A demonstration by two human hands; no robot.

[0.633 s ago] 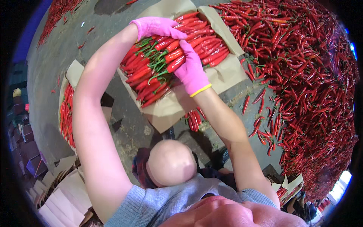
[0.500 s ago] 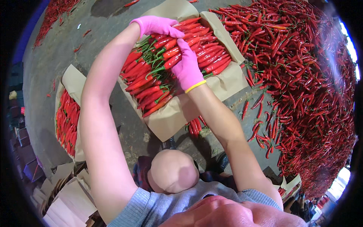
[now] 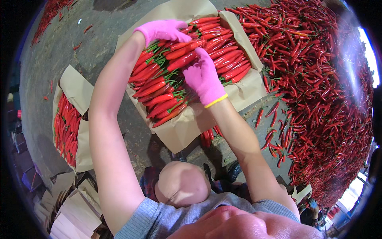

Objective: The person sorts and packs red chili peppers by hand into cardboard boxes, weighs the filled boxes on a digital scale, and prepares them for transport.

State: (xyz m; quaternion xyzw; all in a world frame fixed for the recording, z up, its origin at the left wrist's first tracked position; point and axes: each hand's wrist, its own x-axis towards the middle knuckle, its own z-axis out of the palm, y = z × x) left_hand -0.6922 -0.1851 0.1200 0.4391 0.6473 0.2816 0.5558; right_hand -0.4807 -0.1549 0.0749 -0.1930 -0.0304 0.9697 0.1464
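Note:
Long red chillies [image 3: 157, 84] with green stems lie in rows inside an open cardboard box [image 3: 175, 133]. My left hand [image 3: 165, 31], in a pink glove, reaches over the box's far left part. Its fingers are stretched out and spread, with the tips touching the upper chillies. My right hand [image 3: 206, 81], in a pink glove with a yellow cuff, is near the box's middle. Its fingers are partly curled at the pointed ends of a few chillies [image 3: 184, 59], which lie between both hands. The palm side of the right hand is partly hidden.
A large heap of loose chillies [image 3: 318, 107] covers the floor at right, with strays beside the box. Another chilli-filled box [image 3: 67, 125] stands at left. Folded cardboard [image 3: 77, 213] is stacked at lower left. My knee [image 3: 183, 184] is below the box.
My right hand has shifted slightly right and down, and its fingers have curled more. My left hand has moved slightly, still over the chillies. The view has shifted a little.

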